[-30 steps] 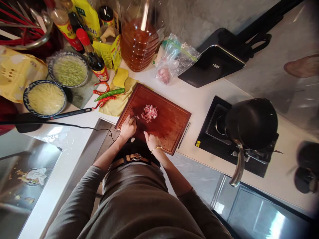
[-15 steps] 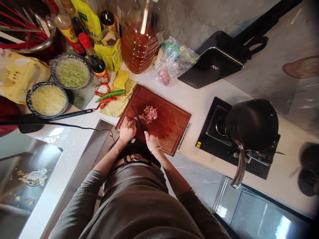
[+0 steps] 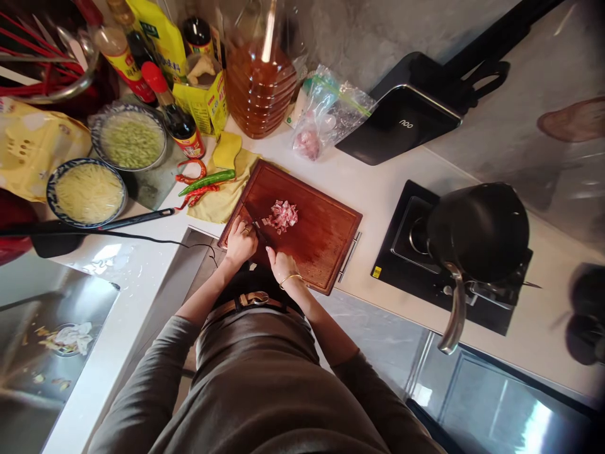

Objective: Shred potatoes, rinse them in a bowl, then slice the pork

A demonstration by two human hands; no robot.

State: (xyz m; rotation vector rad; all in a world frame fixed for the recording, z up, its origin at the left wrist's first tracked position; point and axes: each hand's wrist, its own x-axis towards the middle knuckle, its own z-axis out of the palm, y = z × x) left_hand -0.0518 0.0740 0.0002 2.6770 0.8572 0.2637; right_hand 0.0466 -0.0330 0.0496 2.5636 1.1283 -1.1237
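Observation:
On the brown wooden cutting board (image 3: pixel 326 233) lies a small heap of chopped pink meat (image 3: pixel 285 216). My left hand (image 3: pixel 242 241) rests at the board's left front corner, its fingers curled down over meat that they mostly hide. My right hand (image 3: pixel 285 266) is closed round the handle of a dark kitchen knife (image 3: pixel 256 223). The blade slants up and left, close beside the left fingertips, with a few cut bits between it and the heap.
Behind left are red and green chillies (image 3: pixel 208 181) on a yellow cloth (image 3: pixel 203 208), bowls of shredded (image 3: pixel 87 192) and diced vegetables (image 3: pixel 131 139), and sauce bottles (image 3: pixel 182 126). A knife block (image 3: pixel 397 126) stands behind; right, a pot (image 3: pixel 477 233) sits on the hob (image 3: pixel 406 252). The sink (image 3: pixel 28 340) is left.
My right hand has shifted a little to the left, and the knife blade has come closer to my left fingers. My left hand has hardly moved.

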